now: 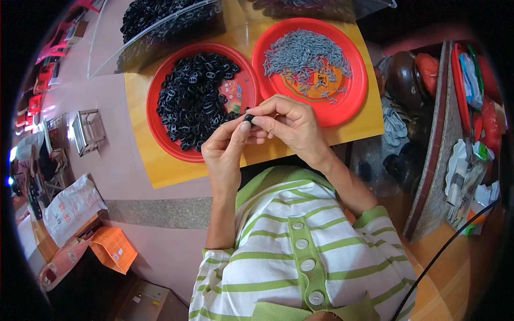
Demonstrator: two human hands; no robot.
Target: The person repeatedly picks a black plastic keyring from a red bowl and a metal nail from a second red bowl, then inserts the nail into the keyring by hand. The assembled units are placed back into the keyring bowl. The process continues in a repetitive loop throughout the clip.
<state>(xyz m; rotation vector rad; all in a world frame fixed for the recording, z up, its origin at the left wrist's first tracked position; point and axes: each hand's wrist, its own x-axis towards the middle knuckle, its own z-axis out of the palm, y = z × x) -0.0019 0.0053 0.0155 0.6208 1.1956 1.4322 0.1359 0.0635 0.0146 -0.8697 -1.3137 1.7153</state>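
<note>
- L hand (227,147) & R hand (292,125): fingertips pinched together on one small black ring (249,117), held over table's (144,155) near edge.
- Far left: red plate (155,128) w/ black rings.
- Far right: red plate w/ grey pins (353,101).

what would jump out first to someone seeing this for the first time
Two bright red plates on a yellow wooden table: the left plate heaped with black ring-like parts, the right plate strewn with small grey pieces. Just below them, the left hand and right hand pinch one small black part together.
</note>
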